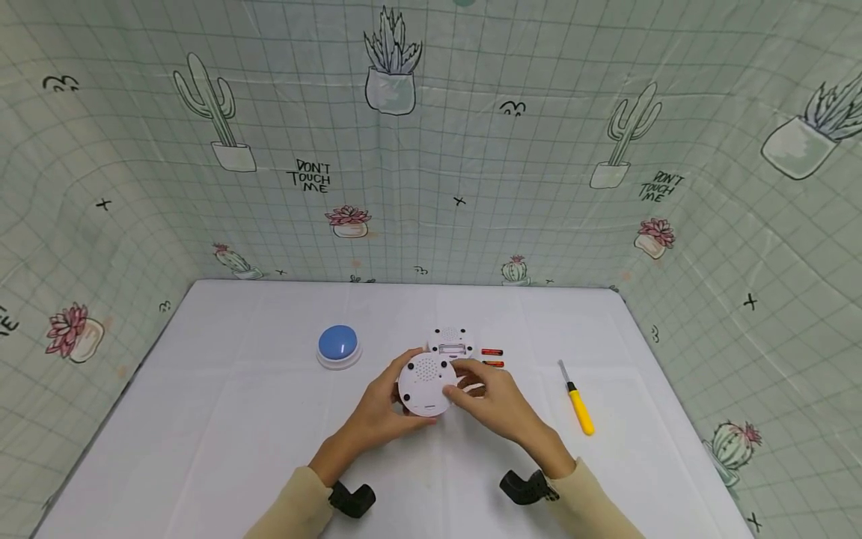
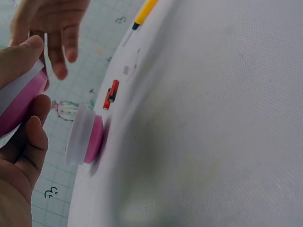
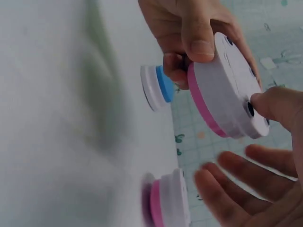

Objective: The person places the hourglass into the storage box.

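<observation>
My left hand point(image 1: 384, 408) grips a round white push-button device point(image 1: 426, 389) by its rim. Its underside, with black feet and a cluster of small holes, faces up toward the head camera. The pink button side point(image 3: 201, 97) shows in the right wrist view. My right hand point(image 1: 494, 397) is at the device's right side. Its thumb touches the underside beside a black foot, while the other fingers are spread loosely apart from the device in the right wrist view. Just behind, a second pink-and-white device point(image 1: 451, 337) lies upside down with its battery compartment uncovered.
Two red batteries point(image 1: 492, 352) lie right of the second device. A yellow-handled screwdriver point(image 1: 581, 412) rests farther right. On the left stands a blue-topped button device point(image 1: 338, 343). A patterned cloth point(image 1: 417, 165) hangs behind and beside the white table point(image 1: 202, 419).
</observation>
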The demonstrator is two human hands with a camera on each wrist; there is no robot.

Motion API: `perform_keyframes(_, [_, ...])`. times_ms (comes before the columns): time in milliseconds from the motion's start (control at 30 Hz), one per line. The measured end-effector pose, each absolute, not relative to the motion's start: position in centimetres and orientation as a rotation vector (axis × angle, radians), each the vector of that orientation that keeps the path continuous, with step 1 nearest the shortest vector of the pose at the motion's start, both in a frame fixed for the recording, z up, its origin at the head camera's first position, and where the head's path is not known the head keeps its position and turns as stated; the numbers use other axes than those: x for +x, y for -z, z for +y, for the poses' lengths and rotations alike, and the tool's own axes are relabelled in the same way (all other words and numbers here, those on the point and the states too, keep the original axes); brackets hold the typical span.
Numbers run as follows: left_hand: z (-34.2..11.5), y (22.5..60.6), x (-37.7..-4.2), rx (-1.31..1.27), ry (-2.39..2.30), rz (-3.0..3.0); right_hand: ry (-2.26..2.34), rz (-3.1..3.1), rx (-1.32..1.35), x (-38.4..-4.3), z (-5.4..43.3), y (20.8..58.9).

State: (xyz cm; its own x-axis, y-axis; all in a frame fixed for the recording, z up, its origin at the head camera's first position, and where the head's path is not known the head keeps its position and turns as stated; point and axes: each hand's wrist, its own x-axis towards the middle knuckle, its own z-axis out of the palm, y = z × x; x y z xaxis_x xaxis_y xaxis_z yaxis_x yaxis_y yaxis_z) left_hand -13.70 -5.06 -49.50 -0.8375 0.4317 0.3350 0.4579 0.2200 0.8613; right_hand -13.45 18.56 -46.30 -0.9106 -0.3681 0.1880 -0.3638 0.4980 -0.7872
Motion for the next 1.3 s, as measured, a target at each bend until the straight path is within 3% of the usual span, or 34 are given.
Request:
perform_keyframes(267, [-5.6, 49.2, -13.9, -0.892, 1.829, -2.429, 1.134, 3.09, -1.338, -13.0, 18.0, 46.0])
perform_keyframes(467, [-5.5, 49.0, -13.9, -0.932, 1.868, -2.431, 1.002, 3.089, -1.529, -13.0, 17.6, 46.2])
perform_keyframes(1300, [-5.3, 49.5, -13.8, -0.938, 1.831, -2.523, 0.767, 2.997, -1.55, -12.2, 17.2, 45.7])
